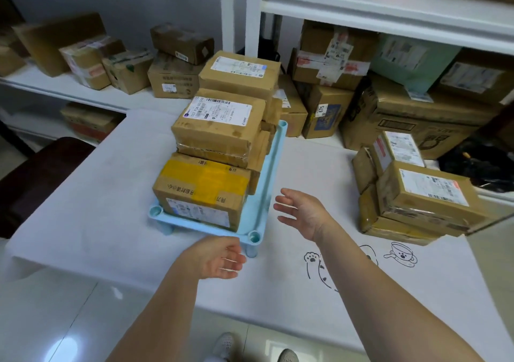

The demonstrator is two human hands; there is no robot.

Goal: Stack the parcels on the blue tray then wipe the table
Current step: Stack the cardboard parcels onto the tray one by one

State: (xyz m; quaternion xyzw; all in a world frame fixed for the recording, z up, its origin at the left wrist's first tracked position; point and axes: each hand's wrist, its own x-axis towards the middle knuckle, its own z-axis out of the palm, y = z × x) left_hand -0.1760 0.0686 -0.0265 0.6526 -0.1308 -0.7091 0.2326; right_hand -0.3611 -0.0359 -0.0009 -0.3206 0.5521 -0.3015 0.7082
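Now both hands, left hand (pixel 217 258) & right hand (pixel 301 212), open nr blue tray (pixel 261 203) w/ parcels (pixel 214 144)

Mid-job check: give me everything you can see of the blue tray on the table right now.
The blue tray looks like light blue plastic, rectangular, with round sockets at its corners and short legs that stand on the white table cover. Its raised rim runs along the right side. Cardboard parcels are stacked on it, filling most of it. Both hands are open close by its near right corner; neither plainly touches it.
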